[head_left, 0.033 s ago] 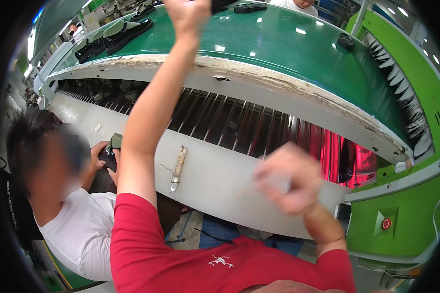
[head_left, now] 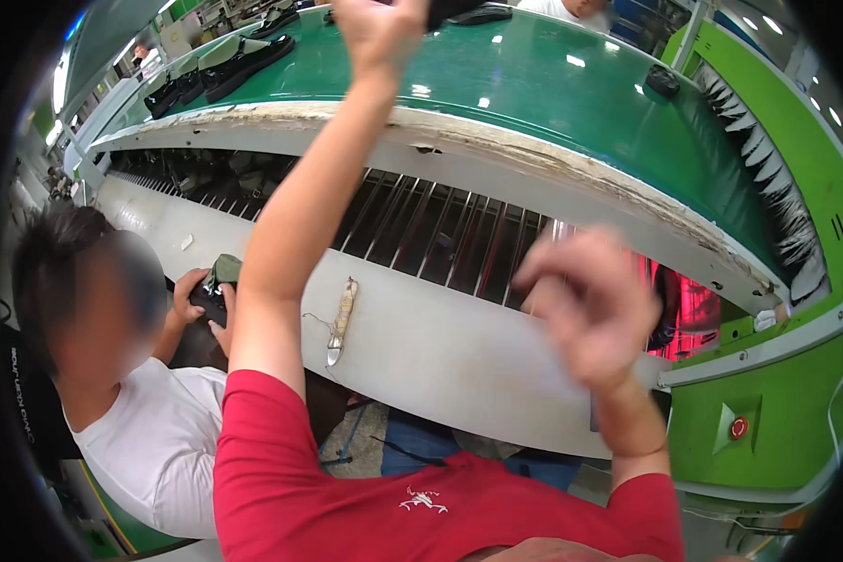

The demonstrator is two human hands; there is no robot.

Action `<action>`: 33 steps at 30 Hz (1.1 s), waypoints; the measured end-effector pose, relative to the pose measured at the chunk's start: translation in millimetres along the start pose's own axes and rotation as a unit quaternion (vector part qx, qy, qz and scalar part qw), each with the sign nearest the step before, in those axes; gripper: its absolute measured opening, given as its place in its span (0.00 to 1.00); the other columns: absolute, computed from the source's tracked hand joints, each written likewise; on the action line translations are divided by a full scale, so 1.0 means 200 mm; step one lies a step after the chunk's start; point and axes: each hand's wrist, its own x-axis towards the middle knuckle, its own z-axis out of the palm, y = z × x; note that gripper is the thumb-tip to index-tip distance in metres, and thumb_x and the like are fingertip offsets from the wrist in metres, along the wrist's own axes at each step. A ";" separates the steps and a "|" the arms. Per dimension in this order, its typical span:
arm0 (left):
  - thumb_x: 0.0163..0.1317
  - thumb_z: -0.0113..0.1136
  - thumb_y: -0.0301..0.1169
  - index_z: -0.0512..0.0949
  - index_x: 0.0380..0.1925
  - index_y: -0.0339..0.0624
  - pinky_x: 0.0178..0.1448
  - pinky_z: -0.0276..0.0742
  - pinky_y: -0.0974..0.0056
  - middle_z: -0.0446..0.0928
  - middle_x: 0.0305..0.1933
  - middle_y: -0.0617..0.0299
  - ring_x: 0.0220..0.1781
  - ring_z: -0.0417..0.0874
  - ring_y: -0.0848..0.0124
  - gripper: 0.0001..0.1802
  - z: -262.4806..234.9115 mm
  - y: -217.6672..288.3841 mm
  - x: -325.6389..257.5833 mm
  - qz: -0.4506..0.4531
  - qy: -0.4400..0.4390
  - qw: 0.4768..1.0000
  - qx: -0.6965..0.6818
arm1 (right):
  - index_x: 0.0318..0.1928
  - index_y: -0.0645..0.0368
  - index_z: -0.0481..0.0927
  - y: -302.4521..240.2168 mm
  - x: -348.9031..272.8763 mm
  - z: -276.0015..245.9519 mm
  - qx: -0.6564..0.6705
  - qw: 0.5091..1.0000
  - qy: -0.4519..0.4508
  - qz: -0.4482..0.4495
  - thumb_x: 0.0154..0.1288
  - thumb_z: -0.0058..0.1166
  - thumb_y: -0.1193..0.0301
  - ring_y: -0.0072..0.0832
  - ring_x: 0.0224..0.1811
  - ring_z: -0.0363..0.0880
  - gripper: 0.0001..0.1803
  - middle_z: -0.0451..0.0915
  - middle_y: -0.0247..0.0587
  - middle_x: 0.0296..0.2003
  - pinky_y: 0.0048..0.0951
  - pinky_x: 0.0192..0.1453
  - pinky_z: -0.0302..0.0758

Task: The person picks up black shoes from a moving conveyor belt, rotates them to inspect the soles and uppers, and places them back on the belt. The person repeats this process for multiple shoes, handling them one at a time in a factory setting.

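Stretched far over the green belt, my left hand is closed around a black item, which looks like a shoe; the top edge of the picture cuts most of it off. My right hand is smeared by motion above the metal rollers and the white ledge. Its fingers look curled, but I cannot make out whether they hold anything. On that ledge between my arms lies a tool with a wrapped handle and a short metal blade.
Black shoes stand at the belt's far left, and another dark item lies at its right by white bristles. Red light glows under the belt. At left, a co-worker holds a green-and-black shoe. The green machine borders the right.
My left hand has shifted slightly right with the black item. My right hand has moved up and to the right, toward the red-lit rollers.
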 end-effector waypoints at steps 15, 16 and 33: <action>0.62 0.83 0.43 0.85 0.58 0.38 0.68 0.79 0.47 0.85 0.57 0.45 0.61 0.84 0.47 0.30 -0.50 -0.28 0.28 0.187 -0.101 0.901 0.378 | 0.60 0.61 0.90 0.58 1.03 -0.26 0.084 0.969 0.117 0.203 0.70 0.79 0.49 0.22 0.55 0.87 0.31 0.91 0.34 0.51 0.28 0.65 0.79; 0.58 0.85 0.44 0.84 0.57 0.37 0.67 0.79 0.46 0.86 0.55 0.43 0.61 0.84 0.44 0.32 -0.68 -0.37 0.37 0.208 -0.030 0.852 0.480 | 0.60 0.59 0.91 0.58 1.02 -0.26 -0.004 0.970 0.134 0.201 0.67 0.80 0.47 0.20 0.54 0.85 0.32 0.90 0.32 0.49 0.26 0.63 0.77; 0.42 0.85 0.72 0.82 0.64 0.37 0.72 0.82 0.46 0.87 0.68 0.47 0.69 0.88 0.49 0.60 -1.97 -0.65 0.88 -0.243 -0.098 0.598 0.758 | 0.62 0.66 0.88 0.54 1.00 -0.14 -0.113 0.977 0.092 0.155 0.72 0.75 0.48 0.19 0.52 0.86 0.34 0.90 0.35 0.52 0.24 0.64 0.78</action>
